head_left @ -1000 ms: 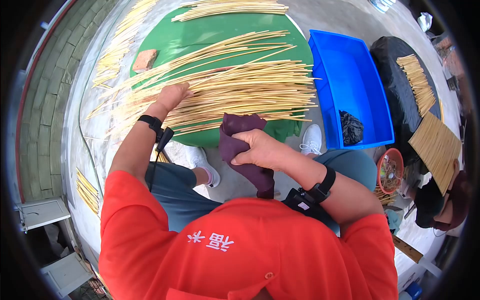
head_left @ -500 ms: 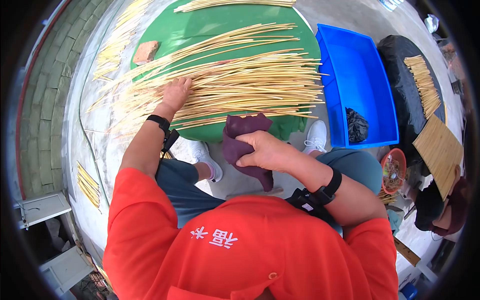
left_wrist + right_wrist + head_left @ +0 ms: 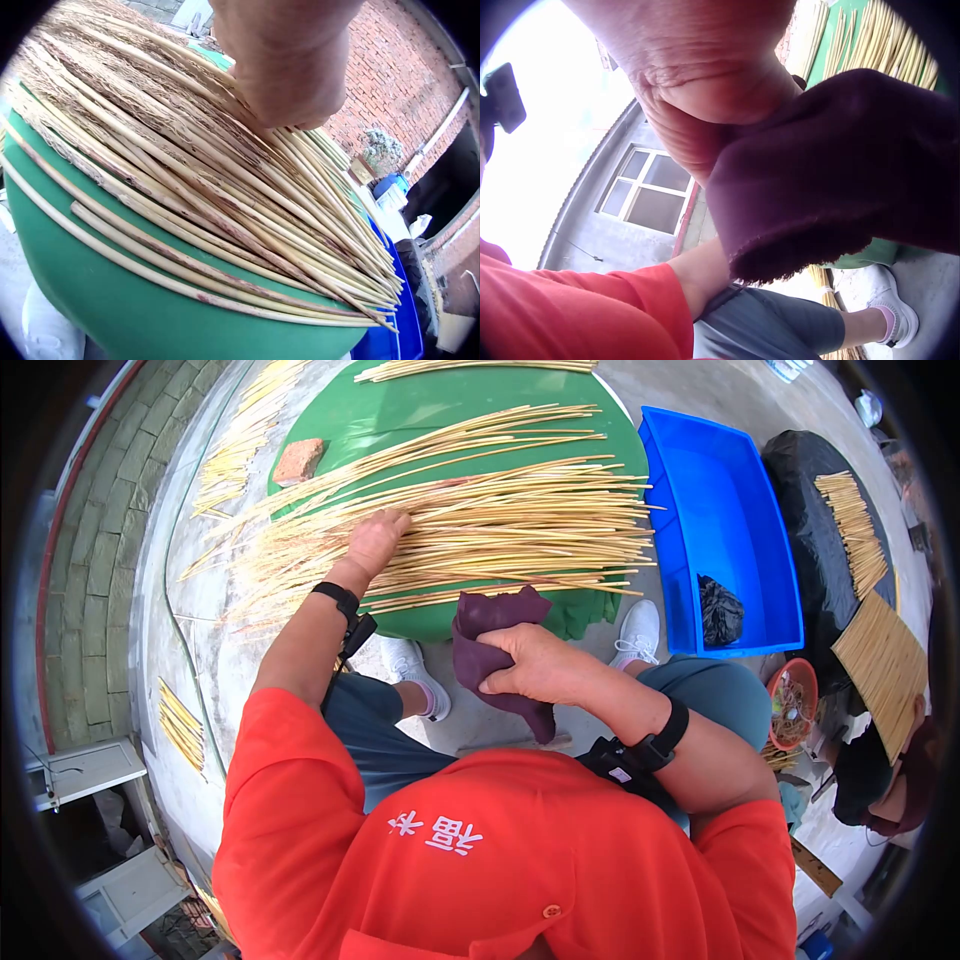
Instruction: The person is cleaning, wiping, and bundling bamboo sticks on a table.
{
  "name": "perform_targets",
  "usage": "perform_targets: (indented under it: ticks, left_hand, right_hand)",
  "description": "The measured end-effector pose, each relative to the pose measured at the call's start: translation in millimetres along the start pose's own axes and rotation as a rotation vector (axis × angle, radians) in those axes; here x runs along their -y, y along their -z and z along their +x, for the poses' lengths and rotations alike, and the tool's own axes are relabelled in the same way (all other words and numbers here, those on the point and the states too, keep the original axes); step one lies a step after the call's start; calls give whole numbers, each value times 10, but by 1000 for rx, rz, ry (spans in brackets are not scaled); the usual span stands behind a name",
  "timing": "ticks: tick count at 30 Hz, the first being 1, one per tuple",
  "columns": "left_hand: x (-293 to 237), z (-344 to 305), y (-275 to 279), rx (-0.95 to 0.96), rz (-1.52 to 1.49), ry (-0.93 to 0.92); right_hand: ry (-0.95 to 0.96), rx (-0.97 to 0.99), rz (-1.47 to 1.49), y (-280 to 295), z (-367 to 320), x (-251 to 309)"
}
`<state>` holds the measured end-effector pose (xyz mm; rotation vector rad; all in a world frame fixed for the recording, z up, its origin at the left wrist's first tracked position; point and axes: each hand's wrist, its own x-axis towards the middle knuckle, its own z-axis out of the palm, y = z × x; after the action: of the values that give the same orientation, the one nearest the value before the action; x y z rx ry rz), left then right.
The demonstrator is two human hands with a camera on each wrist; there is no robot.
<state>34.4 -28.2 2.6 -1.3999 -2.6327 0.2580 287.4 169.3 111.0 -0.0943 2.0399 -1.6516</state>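
Note:
A thick layer of pale straw stalks [image 3: 520, 520] lies across a round green-covered table [image 3: 330, 410], with frayed, bristly ends toward the left. My left hand [image 3: 380, 538] is on top of these stalks, near the frayed part. In the left wrist view the left hand [image 3: 289, 67] bends down onto the stalks, its fingertips hidden; I cannot tell whether it grips any. In front of the table's near edge my right hand [image 3: 530, 660] grips a dark purple cloth [image 3: 475, 650], thumb on the near side. The cloth [image 3: 840, 165] hangs in folds below that hand in the right wrist view.
A brick [image 3: 298, 462] sits on thinner stalks at the table's left. Right of the table stands a blue bin [image 3: 720, 510] with a black bag [image 3: 720, 610] inside. Beyond are a red basket [image 3: 793, 703] and a woven mat [image 3: 882, 670]. More stalks [image 3: 180, 728] lie on the ground left.
My left hand has shifted slightly right along the stalks, its fingers lower onto them. The right hand keeps its grip on the purple cloth. The head view has shifted a little.

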Motion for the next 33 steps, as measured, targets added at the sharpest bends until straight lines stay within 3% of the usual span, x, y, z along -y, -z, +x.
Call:
perform_targets:
  ticks: [10, 12, 22, 28, 33]
  left_hand:
    - [-30, -50, -1, 107, 109, 75]
    - [-57, -65, -65, 31, 209, -53]
    - [-100, -89, -99, -27, 211, -180]
    - [-45, -160, -70, -21, 169, -290]
    - [-13, -176, -87, -7, -41, -314]
  right_hand:
    - [8, -28, -19, 1, -50, 56]
    - [4, -12, -26, 1, -49, 63]
    - [21, -1, -42, -16, -41, 4]
    - [18, 10, -61, -20, -47, 17]
    - [48, 25, -54, -24, -31, 5]
